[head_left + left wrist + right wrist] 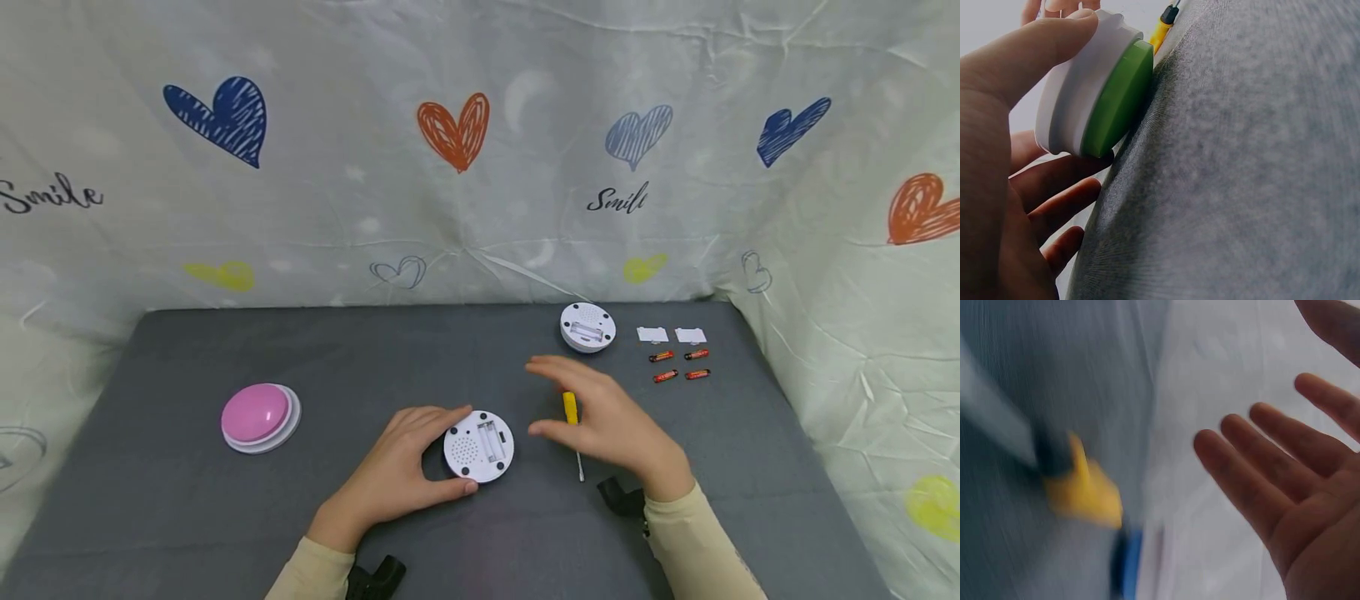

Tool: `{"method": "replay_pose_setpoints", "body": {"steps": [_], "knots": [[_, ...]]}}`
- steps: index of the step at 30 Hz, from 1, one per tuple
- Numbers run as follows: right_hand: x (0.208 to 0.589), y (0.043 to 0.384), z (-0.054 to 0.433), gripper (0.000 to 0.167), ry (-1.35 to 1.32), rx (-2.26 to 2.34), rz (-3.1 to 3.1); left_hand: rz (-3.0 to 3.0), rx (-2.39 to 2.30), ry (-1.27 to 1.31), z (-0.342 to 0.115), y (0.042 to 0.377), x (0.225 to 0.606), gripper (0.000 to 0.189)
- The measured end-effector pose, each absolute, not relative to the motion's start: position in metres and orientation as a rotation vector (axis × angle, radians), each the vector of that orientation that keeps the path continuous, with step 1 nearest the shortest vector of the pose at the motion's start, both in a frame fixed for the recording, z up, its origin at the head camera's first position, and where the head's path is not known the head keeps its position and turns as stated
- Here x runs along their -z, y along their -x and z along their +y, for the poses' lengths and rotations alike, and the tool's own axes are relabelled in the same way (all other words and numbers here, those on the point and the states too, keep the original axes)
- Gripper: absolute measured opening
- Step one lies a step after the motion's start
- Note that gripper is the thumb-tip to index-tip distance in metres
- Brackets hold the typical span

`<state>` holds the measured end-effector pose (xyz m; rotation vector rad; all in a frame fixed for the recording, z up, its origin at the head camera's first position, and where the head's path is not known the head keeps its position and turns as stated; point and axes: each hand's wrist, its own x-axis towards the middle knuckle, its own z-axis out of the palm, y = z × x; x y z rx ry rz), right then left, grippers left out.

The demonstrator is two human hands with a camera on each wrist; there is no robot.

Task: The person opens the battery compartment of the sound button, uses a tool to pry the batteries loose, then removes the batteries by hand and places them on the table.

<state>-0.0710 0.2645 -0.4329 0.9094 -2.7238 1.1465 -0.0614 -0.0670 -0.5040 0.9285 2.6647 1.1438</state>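
My left hand [408, 462] grips a round white-and-green buzzer button [465, 462] at its sides, between thumb and fingers. It is turned over: the white base with speaker holes and an uncovered battery slot faces up, while the green dome [1124, 103] points down to the table in the left wrist view. My right hand [607, 417] is held with spread fingers and nothing in its grasp, over a screwdriver [571, 408] with a yellow handle. That handle looks blurred in the right wrist view, left of the extended fingers [1247, 475].
A pink-domed buzzer button [257, 414] sits at the left. Another overturned white button [587, 327] stands at the back right, near two white battery covers [652, 335] and several red batteries [665, 377]. A printed cloth [517, 200] hangs behind the grey table [150, 517].
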Motion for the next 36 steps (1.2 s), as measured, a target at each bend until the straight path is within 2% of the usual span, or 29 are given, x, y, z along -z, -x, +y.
{"method": "replay_pose_setpoints", "body": {"steps": [5, 11, 27, 36], "knots": [[0.443, 0.060, 0.226, 0.080, -1.068, -1.145, -2.883, 2.654, -1.153, -0.955, -0.069, 0.061, 0.505, 0.091], [0.452, 0.054, 0.207, 0.075, -1.189, -1.153, -2.897, 2.644, -1.168, -0.975, -0.070, 0.061, 0.504, 0.091], [0.455, 0.050, 0.202, 0.059, -1.179, -1.042, -2.916, 2.598, -1.168, -0.835, -0.067, 0.061, 0.496, 0.098], [0.455, 0.068, 0.200, 0.053, -1.224, -0.998, -2.876, 2.627, -1.107, -0.770, -0.066, 0.071, 0.487, 0.093]]}}
